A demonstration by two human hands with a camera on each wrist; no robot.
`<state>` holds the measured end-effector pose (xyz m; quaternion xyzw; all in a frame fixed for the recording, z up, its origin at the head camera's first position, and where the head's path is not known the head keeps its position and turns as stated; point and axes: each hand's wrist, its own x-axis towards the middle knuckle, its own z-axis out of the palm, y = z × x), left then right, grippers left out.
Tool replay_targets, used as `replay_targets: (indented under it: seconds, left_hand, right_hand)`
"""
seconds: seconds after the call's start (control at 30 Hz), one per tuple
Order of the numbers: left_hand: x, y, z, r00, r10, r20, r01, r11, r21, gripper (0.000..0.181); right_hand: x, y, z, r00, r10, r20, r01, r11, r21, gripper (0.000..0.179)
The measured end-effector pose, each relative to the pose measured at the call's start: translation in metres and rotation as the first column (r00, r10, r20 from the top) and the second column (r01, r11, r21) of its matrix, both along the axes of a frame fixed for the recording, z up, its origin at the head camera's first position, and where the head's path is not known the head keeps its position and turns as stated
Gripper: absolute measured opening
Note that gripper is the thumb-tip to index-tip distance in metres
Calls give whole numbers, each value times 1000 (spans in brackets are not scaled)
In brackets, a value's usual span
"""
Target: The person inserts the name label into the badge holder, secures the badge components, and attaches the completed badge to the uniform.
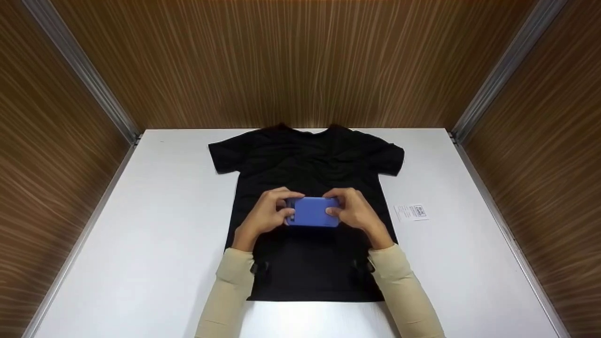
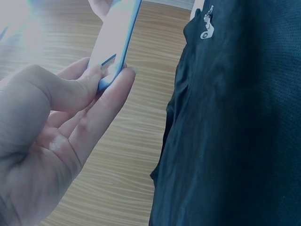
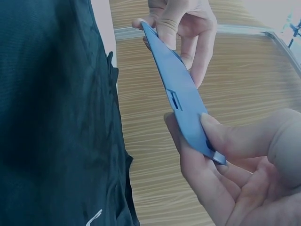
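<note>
A blue phone case is held level over a black T-shirt. My left hand pinches its left end, beside the dark camera cutout, with the thumb on the near face. The opposite end is gripped by my right hand, again between thumb and fingers. In the right wrist view the blue phone case appears from its edge, thin, with a slot in its side. The left wrist view shows its face washed out by glare. Whether a phone sits inside I cannot tell.
The T-shirt lies spread on a white table, collar toward the back. A small printed white card lies right of it. Wood-grain panels enclose the back and both sides, with metal strips at the corners.
</note>
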<state>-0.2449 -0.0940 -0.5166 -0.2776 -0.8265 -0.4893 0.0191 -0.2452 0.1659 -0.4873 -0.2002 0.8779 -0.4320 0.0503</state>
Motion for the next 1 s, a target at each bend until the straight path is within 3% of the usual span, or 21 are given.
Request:
replay_targets:
  seconds: [0.73, 1.0]
  left_hand:
    - [2, -1, 1, 1000, 14, 25, -14, 1000, -6, 44]
    - [2, -2, 2, 1000, 18, 18, -17, 1000, -9, 44]
  right_hand:
    - [-1, 2, 2, 1000, -28, 5, 28, 1000, -2, 26]
    - [-1, 1, 3, 998, -48, 42, 48, 999, 4, 27]
